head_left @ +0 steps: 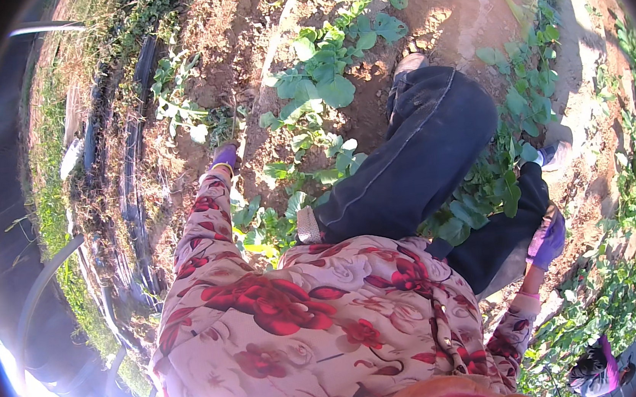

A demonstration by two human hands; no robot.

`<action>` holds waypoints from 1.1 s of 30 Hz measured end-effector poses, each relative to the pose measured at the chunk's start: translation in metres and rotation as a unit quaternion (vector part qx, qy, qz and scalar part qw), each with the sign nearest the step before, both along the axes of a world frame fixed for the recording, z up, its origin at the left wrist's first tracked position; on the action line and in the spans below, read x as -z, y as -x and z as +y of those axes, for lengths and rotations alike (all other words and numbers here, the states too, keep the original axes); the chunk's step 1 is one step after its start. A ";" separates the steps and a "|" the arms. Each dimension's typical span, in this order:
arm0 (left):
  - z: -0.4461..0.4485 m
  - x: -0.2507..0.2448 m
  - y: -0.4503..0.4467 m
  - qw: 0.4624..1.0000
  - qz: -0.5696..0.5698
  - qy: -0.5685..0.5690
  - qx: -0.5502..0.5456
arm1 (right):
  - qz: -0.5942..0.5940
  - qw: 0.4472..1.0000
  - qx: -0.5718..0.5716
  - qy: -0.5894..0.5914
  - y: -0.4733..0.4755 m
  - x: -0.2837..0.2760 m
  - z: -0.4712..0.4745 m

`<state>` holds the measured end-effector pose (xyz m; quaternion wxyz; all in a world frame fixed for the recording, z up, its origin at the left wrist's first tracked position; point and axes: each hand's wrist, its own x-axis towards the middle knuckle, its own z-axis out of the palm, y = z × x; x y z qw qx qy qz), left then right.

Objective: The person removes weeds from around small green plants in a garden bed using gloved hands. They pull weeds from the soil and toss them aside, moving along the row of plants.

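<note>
My left hand (pixel 225 155), in a purple work glove, reaches down to the soil at the left, beside a small wilted green plant (pixel 221 125); its fingers are too small and shaded to tell whether they grip it. My right hand (pixel 549 238), also in a purple glove, rests against my dark trouser leg near the knee at the right; its fingertips are partly hidden. Between my arms grows a row of leafy green plants (pixel 333 82), with more leaves (pixel 468 212) between my legs.
Dark plastic sheeting (pixel 133 153) and dry grass run along the left, beside curved hoops (pixel 45 288). Another leafy row (pixel 526 92) stands beyond my knee, and dense greenery (pixel 635 214) lines the right. Another person (pixel 596 370) is at the lower right.
</note>
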<state>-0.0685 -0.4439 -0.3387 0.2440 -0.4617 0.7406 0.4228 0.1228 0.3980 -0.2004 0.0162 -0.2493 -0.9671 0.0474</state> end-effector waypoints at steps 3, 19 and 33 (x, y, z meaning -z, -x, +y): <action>-0.013 -0.002 -0.069 0.999 -0.037 0.004 -0.026 | 0.012 0.999 -0.020 -0.027 -0.002 0.002 -0.003; 0.096 -0.070 -0.005 0.815 0.253 -0.418 -0.313 | 0.212 0.971 -0.047 -0.097 0.057 -0.108 -0.111; 0.354 -0.288 0.137 0.562 0.260 -0.783 0.051 | 0.373 0.926 0.044 0.035 0.050 -0.107 -0.115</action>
